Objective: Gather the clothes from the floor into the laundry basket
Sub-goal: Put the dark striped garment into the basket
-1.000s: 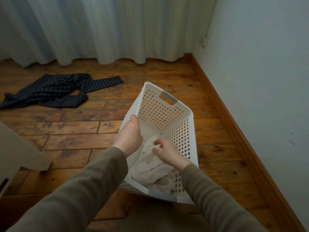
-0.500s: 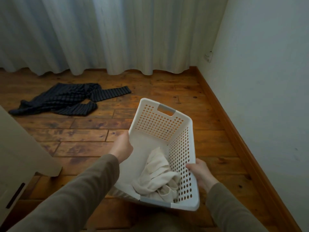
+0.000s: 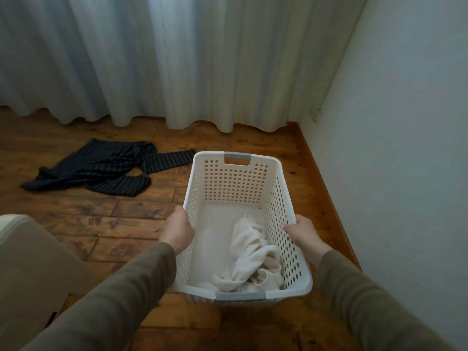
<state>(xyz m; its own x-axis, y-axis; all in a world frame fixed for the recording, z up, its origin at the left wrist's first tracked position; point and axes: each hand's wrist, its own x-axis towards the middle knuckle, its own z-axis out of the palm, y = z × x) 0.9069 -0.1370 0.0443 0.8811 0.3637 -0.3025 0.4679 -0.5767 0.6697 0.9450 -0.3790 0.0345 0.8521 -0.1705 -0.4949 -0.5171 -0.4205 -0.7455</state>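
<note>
A white perforated laundry basket (image 3: pixel 234 183) is held up level in front of me, above the wooden floor. My left hand (image 3: pixel 177 230) grips its left rim and my right hand (image 3: pixel 302 231) grips its right rim. A crumpled cream garment (image 3: pixel 249 254) lies inside, toward the near right corner. A dark striped garment (image 3: pixel 101 167) lies spread out on the floor to the left of the basket, beyond my left hand.
Long pale curtains (image 3: pixel 177 62) hang to the floor at the back. A white wall (image 3: pixel 395 148) with a wooden skirting board (image 3: pixel 326 196) runs along the right. A beige piece of furniture (image 3: pixel 27 262) stands at the near left.
My right hand left the cream garment inside the basket and took hold of the right rim. The basket went from tilted to level and now faces straight ahead; my view rose.
</note>
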